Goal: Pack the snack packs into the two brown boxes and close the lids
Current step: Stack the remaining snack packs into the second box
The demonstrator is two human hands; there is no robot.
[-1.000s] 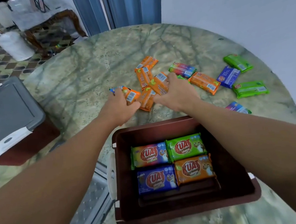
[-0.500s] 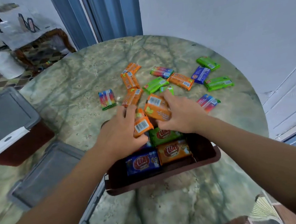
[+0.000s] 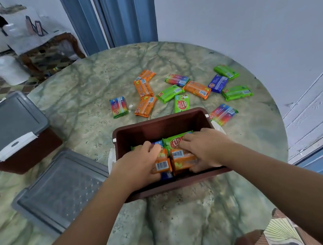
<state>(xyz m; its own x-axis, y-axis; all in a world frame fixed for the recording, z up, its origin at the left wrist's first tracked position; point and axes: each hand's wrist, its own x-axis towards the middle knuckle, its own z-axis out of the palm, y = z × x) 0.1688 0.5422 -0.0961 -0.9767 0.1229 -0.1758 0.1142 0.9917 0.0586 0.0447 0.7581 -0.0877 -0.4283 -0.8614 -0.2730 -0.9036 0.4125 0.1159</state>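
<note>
An open brown box (image 3: 157, 125) sits in the middle of the round table, with snack packs lying flat inside. Both hands are down in it. My left hand (image 3: 139, 162) grips an orange snack pack (image 3: 162, 163), barcode side up. My right hand (image 3: 205, 147) grips a second orange pack (image 3: 182, 158) beside it, above a green pack (image 3: 175, 140). Several loose snack packs (image 3: 197, 89), orange, green, blue and rainbow, lie scattered on the table beyond the box. A second brown box (image 3: 28, 152) with its grey lid (image 3: 7, 122) on stands at the left.
A loose grey lid (image 3: 60, 191) lies on the marble table (image 3: 186, 219) just left of the open box. A rainbow pack (image 3: 118, 107) lies apart at centre left. The wall is close on the right; a chair corner (image 3: 272, 234) shows at bottom right.
Both hands have carried orange packs from the loose pile back and down into the open box. The camera view pulled back and shifted.
</note>
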